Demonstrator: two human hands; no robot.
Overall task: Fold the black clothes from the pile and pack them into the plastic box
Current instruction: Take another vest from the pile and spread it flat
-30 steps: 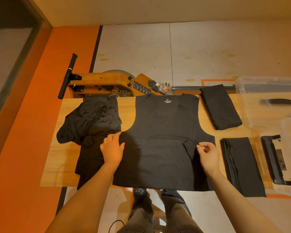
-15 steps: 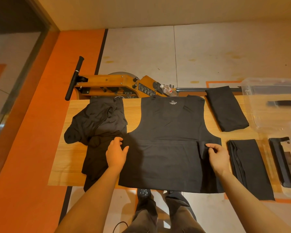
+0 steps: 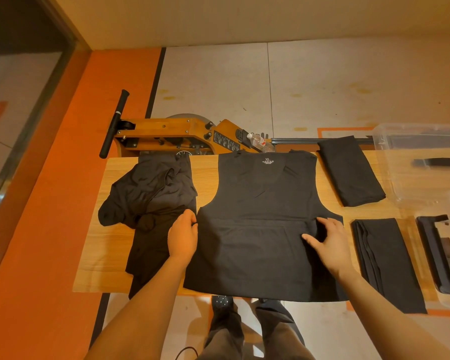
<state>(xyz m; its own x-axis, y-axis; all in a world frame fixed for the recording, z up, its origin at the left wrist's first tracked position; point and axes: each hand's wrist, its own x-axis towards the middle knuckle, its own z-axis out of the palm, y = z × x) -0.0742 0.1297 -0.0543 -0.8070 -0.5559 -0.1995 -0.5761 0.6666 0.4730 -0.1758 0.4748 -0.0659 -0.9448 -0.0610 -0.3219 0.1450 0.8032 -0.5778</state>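
**Wooden table, vest fold under way**

Wooden table (image 3: 109, 258) over orange and grey floor, rowing machine (image 3: 172, 136) behind. Black vest (image 3: 265, 203) spread flat mid-table, neck away from body, hem half doubled up into a crosswise crease. Unfolded pile (image 3: 151, 193) just left; two folded pieces (image 3: 351, 172) (image 3: 387, 261) right; plastic box (image 3: 421, 165) far right, nothing packed inside as far as visible. Step judged: setting up next fold on vest. Next move likely needs both side edges gripped and lifted evenly. Left hand (image 3: 182, 236) pinching vest's left edge at crease. Right hand (image 3: 327, 241) palm down, fingers loosely spread, pressing right end of crease, not gripping.
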